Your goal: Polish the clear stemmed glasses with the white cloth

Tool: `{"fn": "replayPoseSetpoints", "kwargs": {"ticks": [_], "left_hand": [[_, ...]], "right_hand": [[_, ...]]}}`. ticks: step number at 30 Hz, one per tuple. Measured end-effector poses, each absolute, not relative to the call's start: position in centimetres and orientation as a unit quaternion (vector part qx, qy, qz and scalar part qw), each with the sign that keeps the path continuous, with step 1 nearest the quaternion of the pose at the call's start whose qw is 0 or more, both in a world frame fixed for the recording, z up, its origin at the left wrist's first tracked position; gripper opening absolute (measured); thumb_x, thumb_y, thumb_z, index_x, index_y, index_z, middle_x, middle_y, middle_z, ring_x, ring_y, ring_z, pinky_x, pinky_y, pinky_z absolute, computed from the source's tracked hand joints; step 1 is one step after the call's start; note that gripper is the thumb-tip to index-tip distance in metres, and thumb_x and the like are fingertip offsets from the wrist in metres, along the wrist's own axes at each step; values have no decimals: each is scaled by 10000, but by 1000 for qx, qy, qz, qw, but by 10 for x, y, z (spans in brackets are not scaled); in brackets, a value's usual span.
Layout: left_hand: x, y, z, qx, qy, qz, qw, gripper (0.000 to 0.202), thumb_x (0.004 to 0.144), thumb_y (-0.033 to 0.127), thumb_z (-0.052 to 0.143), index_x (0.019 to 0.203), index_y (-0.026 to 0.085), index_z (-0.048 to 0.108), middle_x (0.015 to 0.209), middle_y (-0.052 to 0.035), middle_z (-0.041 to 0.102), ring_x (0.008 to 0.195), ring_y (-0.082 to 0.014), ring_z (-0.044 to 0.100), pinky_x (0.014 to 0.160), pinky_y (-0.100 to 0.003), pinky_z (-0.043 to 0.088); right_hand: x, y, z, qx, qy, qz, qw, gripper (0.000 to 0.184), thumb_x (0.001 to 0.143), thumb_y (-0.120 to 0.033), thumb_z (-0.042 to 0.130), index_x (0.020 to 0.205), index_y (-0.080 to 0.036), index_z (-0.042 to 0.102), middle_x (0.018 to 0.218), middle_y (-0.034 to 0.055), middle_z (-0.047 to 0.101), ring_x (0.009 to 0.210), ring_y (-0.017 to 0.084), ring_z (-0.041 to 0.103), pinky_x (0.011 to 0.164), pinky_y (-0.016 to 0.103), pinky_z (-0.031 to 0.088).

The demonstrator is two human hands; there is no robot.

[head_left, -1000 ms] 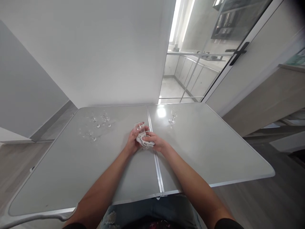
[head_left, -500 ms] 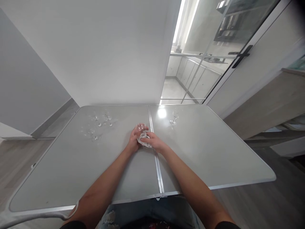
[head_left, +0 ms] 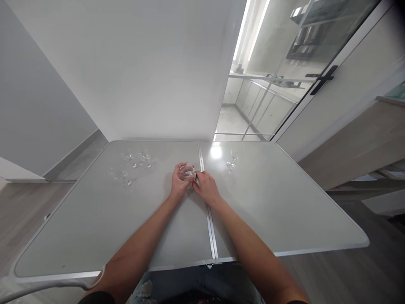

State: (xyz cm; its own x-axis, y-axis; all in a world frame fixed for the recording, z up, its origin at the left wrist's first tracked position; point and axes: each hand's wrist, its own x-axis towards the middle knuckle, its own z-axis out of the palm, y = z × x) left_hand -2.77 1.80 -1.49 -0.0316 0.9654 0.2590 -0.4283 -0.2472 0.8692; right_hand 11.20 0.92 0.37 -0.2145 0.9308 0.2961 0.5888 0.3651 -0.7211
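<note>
Black sleeves (head_left: 94,298), bare forearms (head_left: 142,249), ripped jeans (head_left: 202,276)

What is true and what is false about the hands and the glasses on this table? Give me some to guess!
1. The left hand and the right hand are both on one glass. True.
2. The lone glass on the right lies tipped over. False: it stands upright.
3. More glasses stand to the left of the hands. True.
4. The table is red. False: it is grey.
</note>
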Motion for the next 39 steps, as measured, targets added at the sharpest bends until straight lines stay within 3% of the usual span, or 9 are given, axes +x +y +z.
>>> {"fn": "replayPoseSetpoints", "kwargs": {"ticks": [8, 11, 15, 18, 25, 29, 33, 36, 39], "left_hand": [[-36, 12, -12, 379, 235, 574, 687, 741, 668, 579, 823, 1251, 192, 580, 1210, -146, 675, 1022, -286, 673, 772, -357, 561], [-33, 14, -12, 402, 252, 595, 649, 705, 674, 538, 839, 1231, 202, 567, 1206, -145, 680, 1076, -279, 662, 856, -365, 545], [-28, 20, -13, 453, 304, 638, 543, 676, 630, 376, 906, 1172, 235, 527, 1197, -131, 689, 1154, -254, 630, 914, -340, 507], [-28, 23, -15, 472, 306, 640, 523, 676, 658, 334, 891, 1198, 251, 493, 1248, -134, 669, 1134, -233, 633, 891, -326, 511], [-30, 26, -23, 454, 326, 591, 581, 644, 640, 352, 897, 1162, 189, 555, 1074, -115, 733, 967, -235, 695, 821, -328, 546], [-30, 19, -14, 444, 269, 576, 631, 603, 740, 412, 828, 1245, 186, 590, 1246, -149, 680, 1035, -245, 684, 855, -327, 552], [-30, 10, -3, 438, 241, 512, 699, 662, 796, 512, 750, 1332, 169, 568, 1346, -205, 614, 881, -249, 712, 609, -283, 559], [-31, 9, -4, 436, 231, 483, 723, 682, 798, 527, 739, 1342, 157, 558, 1341, -217, 612, 743, -217, 705, 514, -279, 535], [-31, 14, -11, 430, 253, 540, 677, 630, 765, 480, 790, 1268, 154, 597, 1240, -185, 677, 834, -232, 716, 628, -303, 574]], "right_hand": [[126, 9, 16, -250, -524, 769, 267, 284, 766, -418, 641, 877, -162, 593, 771, 40, 606, 690, 188, 592, 728, 344, 480], [129, 11, 14, -321, -595, 678, 290, 251, 783, -387, 625, 899, -166, 597, 779, 38, 613, 702, 191, 585, 712, 327, 457], [127, 13, 8, -481, -764, 282, 326, 114, 840, -262, 565, 907, -179, 605, 860, 71, 648, 853, 228, 566, 813, 346, 408], [126, 14, 5, -494, -798, 140, 316, 118, 890, -236, 521, 948, -184, 610, 912, 97, 664, 929, 243, 553, 855, 350, 389], [129, 21, -2, -428, -744, 368, 359, 155, 863, -342, 634, 879, -197, 687, 789, 17, 662, 752, 181, 569, 716, 280, 403], [134, 21, 4, -369, -587, 600, 400, 284, 789, -413, 732, 916, -162, 698, 747, 5, 655, 674, 155, 569, 666, 273, 413], [142, 20, 11, -273, -470, 773, 328, 370, 732, -443, 793, 904, -132, 688, 784, 57, 676, 676, 171, 618, 673, 298, 468], [144, 19, 11, -244, -465, 799, 295, 396, 726, -481, 788, 896, -142, 677, 802, 67, 671, 684, 182, 626, 707, 335, 499], [140, 19, 8, -314, -553, 704, 317, 385, 776, -497, 735, 940, -154, 676, 803, 60, 665, 718, 191, 618, 709, 326, 484]]}}
